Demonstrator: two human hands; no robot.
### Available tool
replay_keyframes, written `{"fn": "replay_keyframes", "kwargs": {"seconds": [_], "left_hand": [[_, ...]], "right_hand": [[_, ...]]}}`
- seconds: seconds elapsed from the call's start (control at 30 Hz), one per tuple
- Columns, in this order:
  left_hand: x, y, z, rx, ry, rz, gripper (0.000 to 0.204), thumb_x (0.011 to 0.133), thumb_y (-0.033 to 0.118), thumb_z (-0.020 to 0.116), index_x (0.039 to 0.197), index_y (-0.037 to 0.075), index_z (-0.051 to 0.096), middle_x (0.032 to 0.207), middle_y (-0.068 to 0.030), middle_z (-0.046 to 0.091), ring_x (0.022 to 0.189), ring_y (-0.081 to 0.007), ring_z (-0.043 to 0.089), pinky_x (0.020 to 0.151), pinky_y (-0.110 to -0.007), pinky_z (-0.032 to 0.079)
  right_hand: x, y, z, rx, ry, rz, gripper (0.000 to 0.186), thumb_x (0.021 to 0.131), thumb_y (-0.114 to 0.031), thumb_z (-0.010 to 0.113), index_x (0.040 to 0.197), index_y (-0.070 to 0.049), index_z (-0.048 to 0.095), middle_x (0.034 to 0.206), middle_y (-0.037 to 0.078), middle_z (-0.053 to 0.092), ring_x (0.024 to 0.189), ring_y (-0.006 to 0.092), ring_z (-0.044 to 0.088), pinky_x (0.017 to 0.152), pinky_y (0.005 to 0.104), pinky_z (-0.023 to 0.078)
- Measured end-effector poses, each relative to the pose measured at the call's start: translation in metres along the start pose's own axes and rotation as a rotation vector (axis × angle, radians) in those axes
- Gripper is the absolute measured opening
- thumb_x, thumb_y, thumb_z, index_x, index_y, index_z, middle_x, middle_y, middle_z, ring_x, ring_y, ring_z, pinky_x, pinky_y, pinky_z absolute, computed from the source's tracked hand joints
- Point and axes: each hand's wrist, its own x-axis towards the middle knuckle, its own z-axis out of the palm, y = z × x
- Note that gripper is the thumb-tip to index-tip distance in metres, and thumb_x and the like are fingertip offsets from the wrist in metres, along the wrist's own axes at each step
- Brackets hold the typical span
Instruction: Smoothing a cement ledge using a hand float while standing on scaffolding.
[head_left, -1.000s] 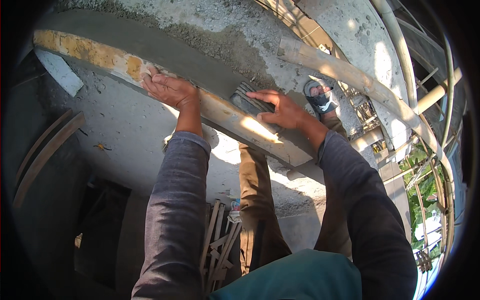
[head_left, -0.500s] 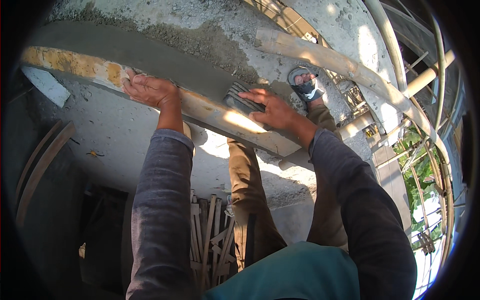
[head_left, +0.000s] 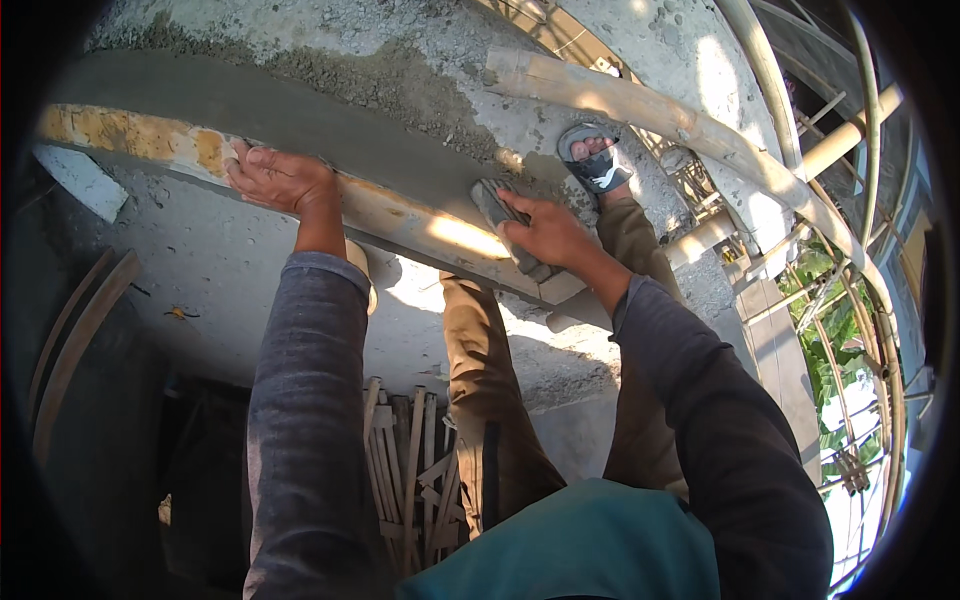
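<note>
A long wooden board (head_left: 400, 212), its face stained yellow towards the left, lies along the edge of a strip of smooth grey wet mortar (head_left: 300, 112). My left hand (head_left: 285, 185) grips the board left of the middle, its fingers bent over the upper edge. In my right hand (head_left: 550, 232) is a grey, mortar-caked hand float (head_left: 492, 207), held near the board's right end. The float lies across the board, with its upper end over the mortar's edge. My palm and fingers hide part of its back.
Rough, crumbly mortar (head_left: 400, 85) borders the smooth strip. My sandalled foot (head_left: 592, 160) stands beyond the float. A thick bamboo pole (head_left: 640, 112) crosses at upper right, beside scaffolding. Wooden sticks (head_left: 415, 470) are bundled below, and a pale slab piece (head_left: 85, 182) sits at left.
The float in my right hand has slid right along the board and turned to lie more steeply across it. My left hand keeps its hold on the board. The whole view has shifted slightly.
</note>
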Motion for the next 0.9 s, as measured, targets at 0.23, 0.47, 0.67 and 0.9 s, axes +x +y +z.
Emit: {"fn": "replay_keyframes", "kwargs": {"seconds": [0.23,0.47,0.67,0.9], "left_hand": [[-0.006,0.005,0.012,-0.025,-0.011,-0.026,0.063,0.1,0.046,0.018,0.133,0.004,0.051,0.141,-0.0247,0.037,0.138,-0.0392,0.027,0.112,-0.053,0.016],[-0.002,-0.006,0.006,0.044,0.019,-0.026,0.062,0.1,0.046,0.019,0.131,0.004,0.053,0.139,-0.0232,0.04,0.137,-0.0379,0.029,0.112,-0.052,0.018],[0.001,-0.012,0.014,0.023,0.045,0.074,0.058,0.1,0.045,0.023,0.129,0.006,0.055,0.136,-0.0229,0.043,0.134,-0.0399,0.032,0.109,-0.053,0.024],[0.002,-0.018,0.009,0.046,0.032,0.041,0.06,0.1,0.046,0.021,0.131,0.007,0.053,0.136,-0.0233,0.043,0.134,-0.0407,0.031,0.109,-0.053,0.022]], "right_hand": [[0.05,-0.076,-0.018,0.142,0.061,-0.106,0.062,0.083,-0.047,0.058,0.138,-0.02,0.049,0.122,0.022,0.059,0.113,0.0346,0.058,0.094,0.0361,0.045],[-0.021,0.066,0.011,-0.157,-0.038,0.285,0.075,0.083,-0.053,0.051,0.143,-0.009,0.04,0.138,0.017,0.049,0.126,0.0318,0.049,0.105,0.0407,0.038],[-0.015,-0.016,-0.014,0.01,0.0,0.107,0.068,0.085,-0.051,0.054,0.142,-0.014,0.043,0.129,0.022,0.056,0.119,0.0364,0.053,0.101,0.0405,0.041],[-0.043,0.072,0.02,-0.066,0.077,0.221,0.064,0.083,-0.053,0.055,0.14,-0.025,0.046,0.128,0.018,0.056,0.116,0.0355,0.056,0.097,0.0426,0.044]]}}
